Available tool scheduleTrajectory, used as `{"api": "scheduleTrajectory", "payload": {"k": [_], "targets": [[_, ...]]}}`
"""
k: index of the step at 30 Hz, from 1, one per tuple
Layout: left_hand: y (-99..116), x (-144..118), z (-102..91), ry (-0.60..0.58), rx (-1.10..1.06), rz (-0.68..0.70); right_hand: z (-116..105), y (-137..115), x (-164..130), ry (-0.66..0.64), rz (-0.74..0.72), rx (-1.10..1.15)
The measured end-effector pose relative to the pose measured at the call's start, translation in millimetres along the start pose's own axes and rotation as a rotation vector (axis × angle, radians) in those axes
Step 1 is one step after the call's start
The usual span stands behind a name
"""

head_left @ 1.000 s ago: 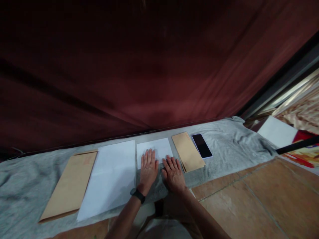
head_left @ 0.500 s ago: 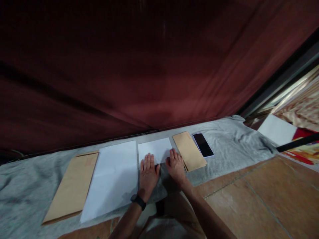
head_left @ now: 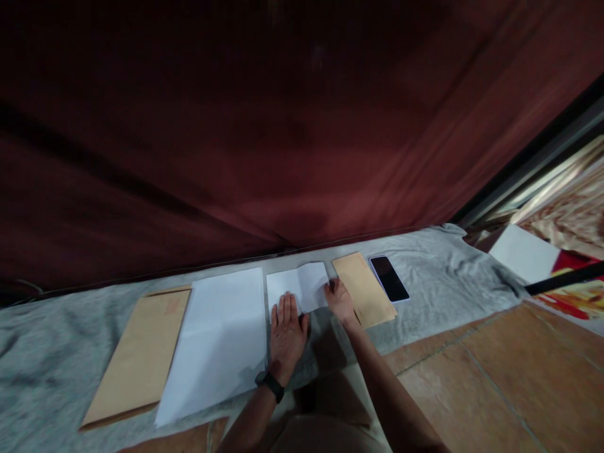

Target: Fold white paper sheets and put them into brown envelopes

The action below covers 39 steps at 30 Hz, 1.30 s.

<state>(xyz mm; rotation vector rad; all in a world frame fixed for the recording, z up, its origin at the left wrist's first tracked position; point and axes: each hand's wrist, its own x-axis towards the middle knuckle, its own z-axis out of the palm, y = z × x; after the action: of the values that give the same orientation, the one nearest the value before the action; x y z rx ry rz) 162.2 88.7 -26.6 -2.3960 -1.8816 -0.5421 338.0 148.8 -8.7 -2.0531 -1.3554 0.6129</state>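
Note:
A small white sheet of paper (head_left: 311, 283) lies before me on the grey cloth, its right half bent up along a crease. My left hand (head_left: 287, 327) rests flat on the sheet's left part, fingers stretched out. With bent fingers, my right hand (head_left: 338, 301) pinches the sheet's right edge. Beside my left hand is a stack of larger white paper (head_left: 217, 333). Close to my right hand lie small brown envelopes (head_left: 363, 286), with a phone (head_left: 389, 278) to their right, screen dark.
Large brown envelopes (head_left: 136, 352) lie at the far left of the grey cloth (head_left: 438, 270). A dark red upright surface (head_left: 283, 157) rises behind the cloth. Brown floor tiles (head_left: 472, 365) show at the front right, and a black bar (head_left: 561, 280) crosses the right side.
My right hand has gone from lying flat on the sheet to pinching its right edge, and that side has lifted. My left hand stays flat on the paper.

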Motion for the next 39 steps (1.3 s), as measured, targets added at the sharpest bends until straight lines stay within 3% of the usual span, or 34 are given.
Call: {"api": "scheduleTrajectory", "payload": {"k": [7,14,24,32,39], "targets": [[0.2,-0.1,-0.4,0.021,-0.019,-0.004,5.6,6.7,12.0,-0.045,0.001,0.136],[-3.0,-1.3,-5.3,0.073,-0.083,0.021,8.2,9.7,11.0,-0.001,-0.029,0.258],[-3.0,-1.2,-9.0,0.033,-0.038,0.084,11.8,13.3,14.5,-0.003,0.026,0.378],[-3.6,-1.1,-10.9,-0.006,-0.054,0.079,12.9,14.3,23.9,-0.042,0.064,0.351],[-1.9,0.1,-9.2,-0.093,-0.015,0.229,6.6,8.2,19.6,-0.061,0.047,0.200]]}}
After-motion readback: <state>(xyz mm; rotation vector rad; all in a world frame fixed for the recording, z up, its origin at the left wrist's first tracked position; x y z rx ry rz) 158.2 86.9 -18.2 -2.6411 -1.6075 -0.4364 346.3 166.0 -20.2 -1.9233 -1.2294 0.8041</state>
